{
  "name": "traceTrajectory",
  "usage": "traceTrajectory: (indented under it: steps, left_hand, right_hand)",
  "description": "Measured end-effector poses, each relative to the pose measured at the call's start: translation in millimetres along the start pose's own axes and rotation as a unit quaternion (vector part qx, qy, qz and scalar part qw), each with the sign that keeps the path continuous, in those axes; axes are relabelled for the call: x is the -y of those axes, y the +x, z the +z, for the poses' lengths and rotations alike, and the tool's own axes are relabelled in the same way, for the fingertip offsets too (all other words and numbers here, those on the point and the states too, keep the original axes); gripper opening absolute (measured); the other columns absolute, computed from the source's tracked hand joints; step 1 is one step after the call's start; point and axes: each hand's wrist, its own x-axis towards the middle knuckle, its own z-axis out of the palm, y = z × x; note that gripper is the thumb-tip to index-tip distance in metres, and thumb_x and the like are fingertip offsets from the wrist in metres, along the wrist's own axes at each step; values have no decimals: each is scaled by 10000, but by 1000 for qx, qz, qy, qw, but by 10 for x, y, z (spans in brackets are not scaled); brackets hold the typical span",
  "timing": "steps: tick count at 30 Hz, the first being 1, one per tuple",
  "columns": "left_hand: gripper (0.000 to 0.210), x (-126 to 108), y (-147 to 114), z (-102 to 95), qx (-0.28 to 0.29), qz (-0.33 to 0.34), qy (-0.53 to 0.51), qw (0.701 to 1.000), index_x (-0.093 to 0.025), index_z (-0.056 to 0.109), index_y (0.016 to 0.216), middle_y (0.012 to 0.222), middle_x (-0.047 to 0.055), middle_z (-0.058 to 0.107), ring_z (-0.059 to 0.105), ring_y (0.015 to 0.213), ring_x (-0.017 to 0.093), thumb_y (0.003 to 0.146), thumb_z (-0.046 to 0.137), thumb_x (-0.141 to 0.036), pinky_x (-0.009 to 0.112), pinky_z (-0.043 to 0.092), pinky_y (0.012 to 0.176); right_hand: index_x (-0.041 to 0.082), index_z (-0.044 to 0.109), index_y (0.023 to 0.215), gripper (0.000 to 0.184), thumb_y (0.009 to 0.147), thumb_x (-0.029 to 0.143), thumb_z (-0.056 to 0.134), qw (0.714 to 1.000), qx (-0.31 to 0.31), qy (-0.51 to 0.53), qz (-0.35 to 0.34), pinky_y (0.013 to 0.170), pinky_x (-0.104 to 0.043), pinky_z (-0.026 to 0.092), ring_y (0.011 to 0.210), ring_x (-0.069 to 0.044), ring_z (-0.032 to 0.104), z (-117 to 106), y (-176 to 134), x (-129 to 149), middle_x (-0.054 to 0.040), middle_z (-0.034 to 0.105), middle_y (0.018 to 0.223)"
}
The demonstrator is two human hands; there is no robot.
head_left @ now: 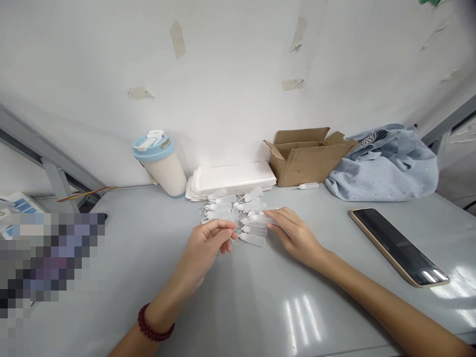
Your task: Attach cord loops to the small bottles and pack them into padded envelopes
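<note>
Several small translucent plastic bottles [253, 239] with narrow tips and thin loops lie in two rough columns on the grey table. My right hand [297, 237] comes in from the right, thumb and fingers closed on the body end of one small bottle [259, 218] in the right column. At the near left of the group is my left hand [208, 245], its thumb and forefinger pinched together close to the loops. Whatever is in that pinch, if anything, is too small to make out. A dark red bead bracelet [154, 327] circles my left wrist.
Behind the bottles lies a stack of white flat cards or envelopes [234, 176]. A cup with a blue lid [163, 166], an open cardboard box [308, 161] and a blue cloth bundle [386, 168] line the wall. One bottle [308, 186] lies before the box; a phone [397, 245] rests at right.
</note>
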Motion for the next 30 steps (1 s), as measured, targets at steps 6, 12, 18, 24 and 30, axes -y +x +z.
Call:
traceTrajectory:
  steps: [6,12,18,24,30]
  left_hand:
    - [171,10,11,-1,-10,6,-7,1000,-189,666,852,656,-19,601,490,574,107,750,565,-284,255,393,601]
    - [193,14,42,3,-14,9,-10,1000,-178,664,866,658,-13,600,472,565,108,745,575,-299,255,379,589]
    - [203,19,63,-11,-24,4,-3,1000,-173,659,879,674,-9,599,471,575,105,748,574,-302,258,378,598]
    - [203,46,56,-8,-26,5,2,1000,-164,655,858,675,1,603,476,566,106,737,574,-305,261,382,592]
    - [189,52,52,29,-15,5,2,1000,-173,663,837,667,-6,599,481,559,103,728,578,-302,257,388,587]
  right_hand:
    - [225,486,1261,351,928,167,390,998,7,17,58,830,-409,505,1001,-214,573,40,21,-5,-95,627,1126]
    - [244,336,1380,497,916,78,270,996,53,38,55,942,-426,457,1195,-192,488,19,12,17,-107,414,1408]
    - [202,564,1095,286,902,135,365,994,-49,9,95,829,-367,499,951,-183,600,-164,62,-146,-101,608,1099]
    - [136,567,1091,310,854,124,367,972,-69,-179,137,885,-431,441,1074,-264,525,-427,63,-664,-159,569,1134]
    - [101,505,1229,493,763,52,353,929,38,-297,219,834,-455,438,1139,-319,468,-483,-71,-1048,-164,532,1255]
